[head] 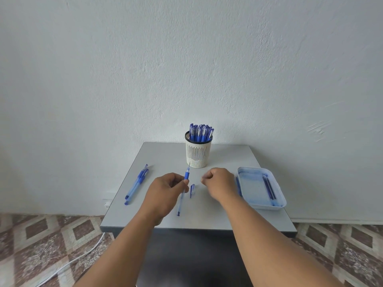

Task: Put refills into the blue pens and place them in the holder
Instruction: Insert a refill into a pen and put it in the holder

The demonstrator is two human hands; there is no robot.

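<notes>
My left hand [165, 189] grips an uncapped blue pen [183, 191] near its rubber grip, tip pointing up toward the holder. The pen's blue cap [192, 189] lies on the table just right of it. My right hand [218, 181] hovers to the right of the cap with fingers curled; I cannot tell whether they pinch anything. The cream slotted holder [198, 154] stands at the table's back, filled with several capped blue pens [200, 132]. Two more blue pens [136, 184] lie side by side on the left. Refills [269, 188] lie in a white tray [244, 172] on the right.
The small grey table [228, 216] stands against a pale wall. One blue refill [238, 186] lies on the table beside the tray's left wall. A white cable [68, 266] runs across the patterned tile floor at lower left.
</notes>
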